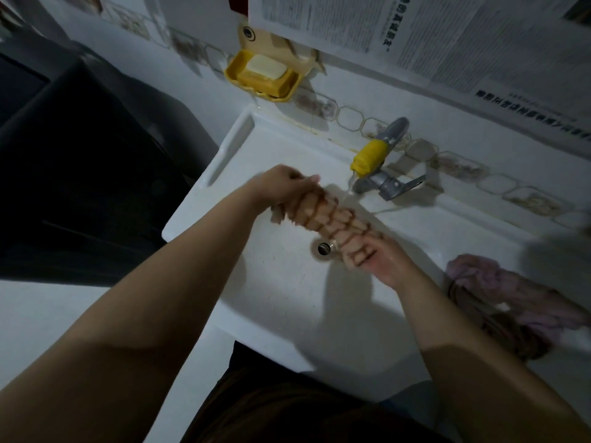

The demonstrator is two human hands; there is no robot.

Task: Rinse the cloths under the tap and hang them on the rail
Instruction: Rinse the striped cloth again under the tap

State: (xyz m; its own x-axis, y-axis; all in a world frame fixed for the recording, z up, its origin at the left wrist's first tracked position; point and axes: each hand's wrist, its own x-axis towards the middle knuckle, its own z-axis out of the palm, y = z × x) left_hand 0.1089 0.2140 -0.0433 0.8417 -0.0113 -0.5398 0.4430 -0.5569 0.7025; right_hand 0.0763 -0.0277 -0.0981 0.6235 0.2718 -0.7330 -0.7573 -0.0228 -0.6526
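Observation:
A beige cloth with a brown grid pattern (pixel 329 217) is twisted into a tight roll over the white sink (pixel 281 148). My left hand (pixel 281 188) grips its upper left end and my right hand (pixel 372 257) grips its lower right end. The roll hangs just above the drain (pixel 324 248). Water runs onto the cloth from the grey tap (pixel 380 183), whose spout is wrapped in yellow. A crumpled pink cloth (pixel 499 282) lies on the sink's right ledge, over a brown one (pixel 511 334). No rail is in view.
A yellow soap dish (pixel 235 73) holding a bar of soap (pixel 265 70) is fixed to the tiled wall behind the sink. Newspaper sheets (pixel 415 30) cover the wall above. A dark appliance (pixel 80 161) stands left of the sink.

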